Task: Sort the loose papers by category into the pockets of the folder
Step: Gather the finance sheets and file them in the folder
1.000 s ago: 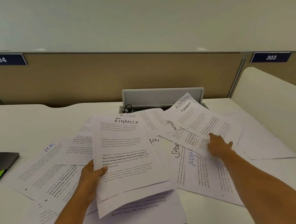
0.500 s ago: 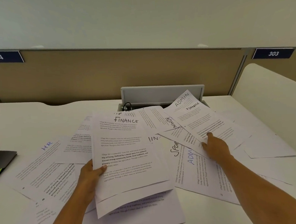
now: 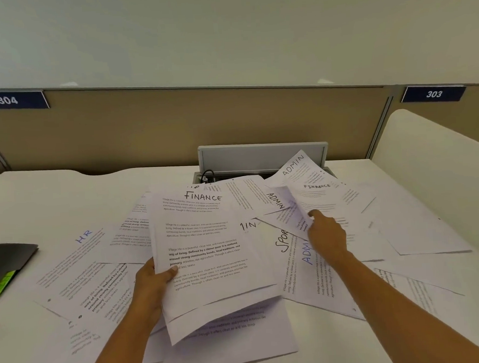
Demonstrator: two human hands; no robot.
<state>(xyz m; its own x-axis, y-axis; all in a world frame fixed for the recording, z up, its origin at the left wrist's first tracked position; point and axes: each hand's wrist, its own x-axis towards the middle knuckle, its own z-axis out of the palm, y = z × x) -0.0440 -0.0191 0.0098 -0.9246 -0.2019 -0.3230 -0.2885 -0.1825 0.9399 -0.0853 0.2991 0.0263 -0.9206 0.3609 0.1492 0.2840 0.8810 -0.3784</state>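
Observation:
My left hand [image 3: 152,287] grips the left edge of a small stack of sheets, the top one headed FINANCE [image 3: 208,239], held just above the desk. My right hand [image 3: 327,235] pinches the lower left corner of another sheet headed FINANCE [image 3: 326,201], whose corner is lifted and curled off the pile. Loose sheets lie spread around: one headed HR [image 3: 77,261] at left, two headed ADMIN [image 3: 299,169], [image 3: 308,278], one starting SPOR [image 3: 282,241]. The dark folder [image 3: 4,260] with a green tab lies at the far left edge.
A white desk [image 3: 51,193] carries everything. An open grey cable hatch [image 3: 262,157] with a black cable stands at the back centre. A tan partition [image 3: 173,123] with signs 304 and 303 closes the back. A second white surface [image 3: 432,141] rises at right.
My right hand has slid left along the far FINANCE sheet and pinched its corner, which now lifts and curls. The left hand's stack stays about where it was.

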